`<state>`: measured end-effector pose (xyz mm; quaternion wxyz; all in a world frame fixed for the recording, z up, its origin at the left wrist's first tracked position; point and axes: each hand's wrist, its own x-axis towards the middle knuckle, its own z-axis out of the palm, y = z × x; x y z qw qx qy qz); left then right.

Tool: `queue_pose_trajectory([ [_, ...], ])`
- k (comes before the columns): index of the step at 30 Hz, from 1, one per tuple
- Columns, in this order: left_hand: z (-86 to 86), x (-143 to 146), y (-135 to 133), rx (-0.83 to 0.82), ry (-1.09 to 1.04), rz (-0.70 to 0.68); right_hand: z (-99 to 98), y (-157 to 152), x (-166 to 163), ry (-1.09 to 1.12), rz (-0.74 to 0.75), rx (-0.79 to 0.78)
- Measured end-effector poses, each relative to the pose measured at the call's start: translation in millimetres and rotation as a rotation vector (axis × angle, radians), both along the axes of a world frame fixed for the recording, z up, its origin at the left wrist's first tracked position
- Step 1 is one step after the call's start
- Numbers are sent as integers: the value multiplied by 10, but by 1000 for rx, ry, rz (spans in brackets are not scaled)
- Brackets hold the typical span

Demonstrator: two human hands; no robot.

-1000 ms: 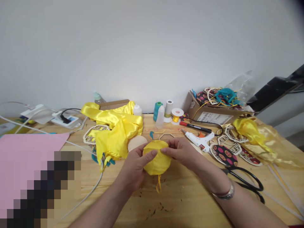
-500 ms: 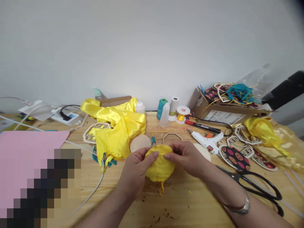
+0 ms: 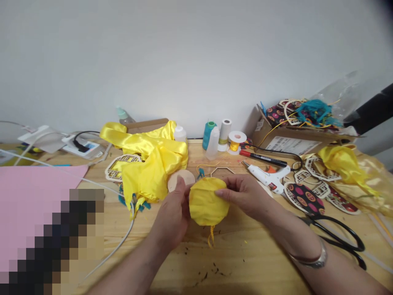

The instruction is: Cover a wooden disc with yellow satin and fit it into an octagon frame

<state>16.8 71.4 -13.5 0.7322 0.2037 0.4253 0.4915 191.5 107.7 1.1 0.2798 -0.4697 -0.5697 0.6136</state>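
A round disc wrapped in yellow satin (image 3: 208,201) stands on edge over the wooden table (image 3: 239,262), a yellow thread hanging from its lower rim. My left hand (image 3: 172,217) grips its left edge with fingers curled behind it. My right hand (image 3: 244,196) pinches the upper right rim, thumb on the front. A silver bangle sits on my right wrist. Just behind the disc lie a bare wooden disc (image 3: 181,179) and a thin hexagonal wooden frame (image 3: 221,170).
A crumpled yellow satin cloth (image 3: 147,159) lies left of the hands over a fretwork wooden piece. A glue gun (image 3: 268,178), red marker, thread spools (image 3: 225,131), a cardboard box (image 3: 291,139), patterned wooden ornaments and black scissors (image 3: 340,237) sit right. Pink sheet (image 3: 30,192) and cables lie left.
The yellow disc has turned more face-on toward me and looks flatter. My left thumb has slid off its front to the left edge. The view has shifted slightly.
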Motion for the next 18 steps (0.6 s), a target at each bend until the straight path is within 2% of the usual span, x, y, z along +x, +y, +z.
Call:
queue_pose_trajectory([
  [5, -8, -31, -23, 105, 138, -186, 16, 25, 13, 58, -76, -36],
  [9, 7, -17, -39, 86, 214, -219, 24, 38, 22, 34, -98, -27],
  [18, -3, -42, -28, 116, 29, -267, -17, 62, 53, 76, -90, -42],
])
